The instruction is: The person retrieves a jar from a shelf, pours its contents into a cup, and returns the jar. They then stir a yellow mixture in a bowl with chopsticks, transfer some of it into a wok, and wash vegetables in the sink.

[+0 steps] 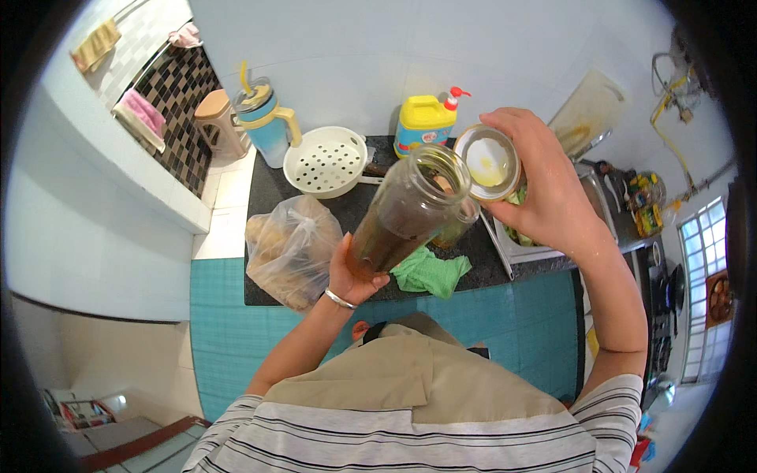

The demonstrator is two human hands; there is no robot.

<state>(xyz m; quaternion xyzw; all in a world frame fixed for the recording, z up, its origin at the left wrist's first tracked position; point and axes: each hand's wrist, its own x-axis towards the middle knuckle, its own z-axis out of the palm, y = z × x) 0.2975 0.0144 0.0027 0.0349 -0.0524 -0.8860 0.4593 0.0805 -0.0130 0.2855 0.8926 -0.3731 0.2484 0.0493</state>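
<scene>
My left hand (358, 273) grips a tall glass jar (402, 216) near its base and holds it tilted, mouth up and to the right. The jar has no lid on it and holds a dark brownish liquid. Close beside its mouth, my right hand (541, 177) holds a round metal lid (488, 162) by the rim, its pale inner side with a yellowish stain facing me. Behind the jar stands a second glass container (454, 232), mostly hidden. A green cloth (434, 273) lies on the dark counter (349, 214) below the jar.
A knotted plastic bag (293, 251) sits at the counter's front left. Behind it are a white colander (326, 162) and a blue tumbler (266, 130). A yellow pump bottle (426, 121) stands by the wall. At right are a sink (532, 254) with green leaves and a cutting board (591, 109).
</scene>
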